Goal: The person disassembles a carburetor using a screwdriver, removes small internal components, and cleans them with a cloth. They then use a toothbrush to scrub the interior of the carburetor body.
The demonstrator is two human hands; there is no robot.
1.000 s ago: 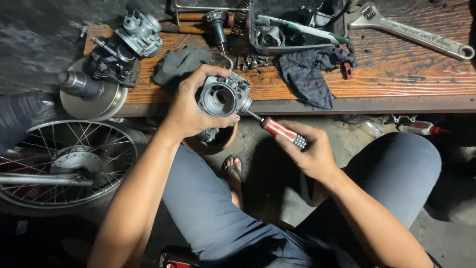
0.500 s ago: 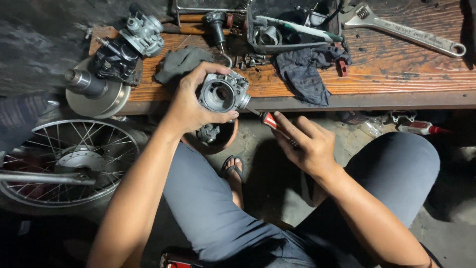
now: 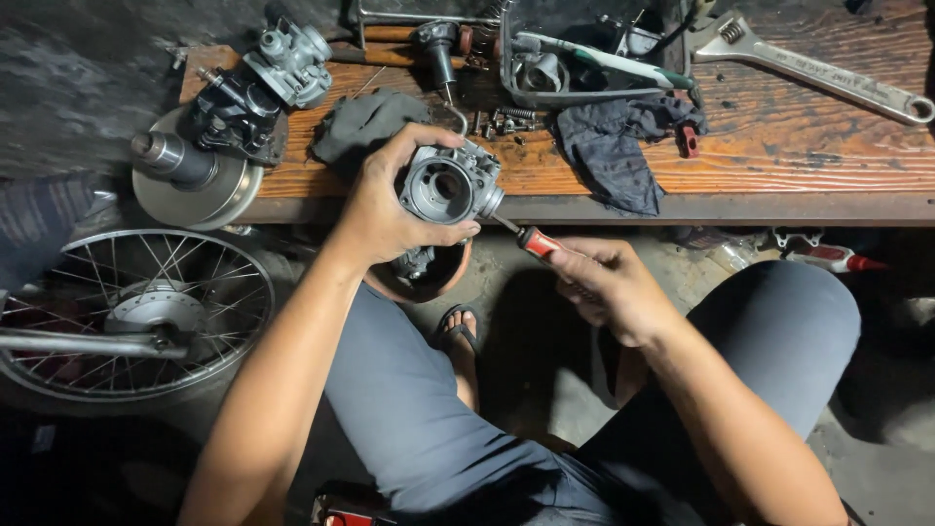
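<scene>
My left hand [image 3: 382,209] grips a grey metal carburetor body [image 3: 450,184], its round bore facing up, held in front of the wooden bench edge. My right hand [image 3: 609,287] is closed around a screwdriver with a red and black handle [image 3: 539,243]. The screwdriver's thin shaft points up-left and its tip meets the carburetor's right side. Both hands hover above my knees, over a small round bowl [image 3: 429,278] on the floor.
On the wooden bench [image 3: 828,146] lie a second carburetor [image 3: 289,54], a dark engine part [image 3: 234,109], a grey rag [image 3: 362,122], a dark cloth [image 3: 614,146], a tray of parts [image 3: 584,58], small springs and a large adjustable wrench [image 3: 808,70]. A spoked wheel [image 3: 127,312] lies at the left.
My right hand closed fully round the screwdriver handle and brought the tip back against the carburetor's side. My left hand kept holding the carburetor, turning it slightly.
</scene>
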